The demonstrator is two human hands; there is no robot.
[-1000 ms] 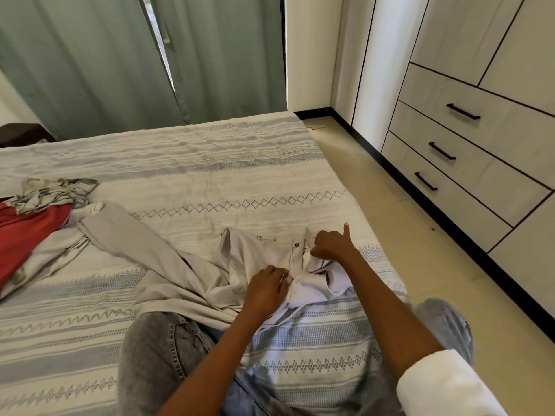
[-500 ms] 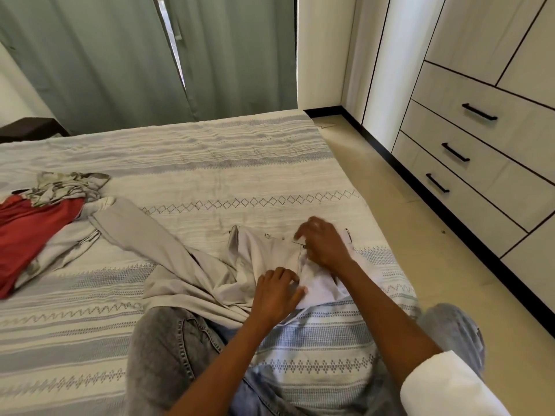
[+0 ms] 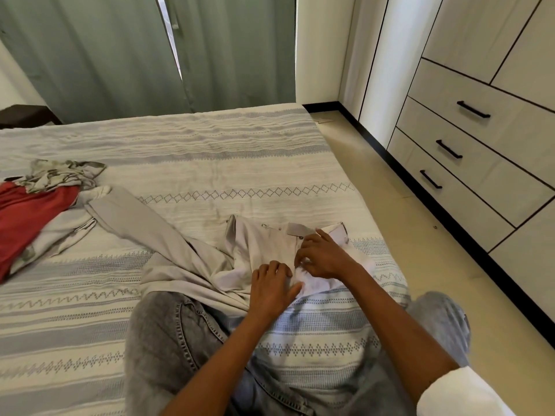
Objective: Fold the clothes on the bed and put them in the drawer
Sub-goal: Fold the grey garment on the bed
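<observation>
Light grey trousers (image 3: 168,235) lie across the striped bed (image 3: 210,163), waistband towards the right edge, legs trailing off to the left. My left hand (image 3: 274,285) rests on the cloth just below the fly, fingers bent and pinching the fabric. My right hand (image 3: 322,255) sits on the open waistband beside it, fingertips curled into the white lining. A red garment (image 3: 27,217) and a patterned grey one (image 3: 57,175) are heaped at the bed's left side. Three closed drawers (image 3: 468,139) with black handles stand at the right.
My knees in grey jeans (image 3: 168,340) rest on the bed on either side of my arms. A strip of beige floor (image 3: 399,205) separates the bed from the wardrobe wall. Green curtains (image 3: 120,55) hang behind the bed.
My right hand has come down from a raised thumb near the waistband onto the fly area, closer to the left hand. The waistband flap now lies spread out to the right.
</observation>
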